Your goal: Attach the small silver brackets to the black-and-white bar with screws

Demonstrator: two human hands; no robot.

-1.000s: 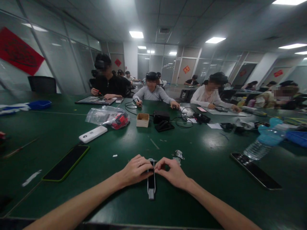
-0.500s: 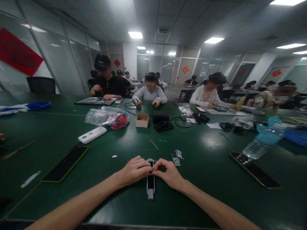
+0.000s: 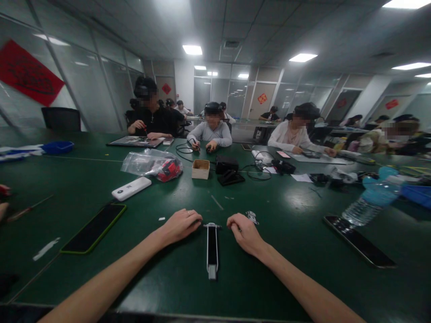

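White-framed device [image 3: 212, 249] between left hand [image 3: 182, 224], right hand [image 3: 245, 232]; fingers [image 3: 194, 217] curled, grip unclear; plastic bag [image 3: 141, 162] holds red item [image 3: 172, 170].

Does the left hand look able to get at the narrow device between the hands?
Probably yes: the left hand is close to the far end of the narrow device, nothing visible lies between them, and the right hand is off to the other side.

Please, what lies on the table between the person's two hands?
In the head view, the far end of a narrow pale-framed device lies between the left hand and right hand; its body extends toward the person.
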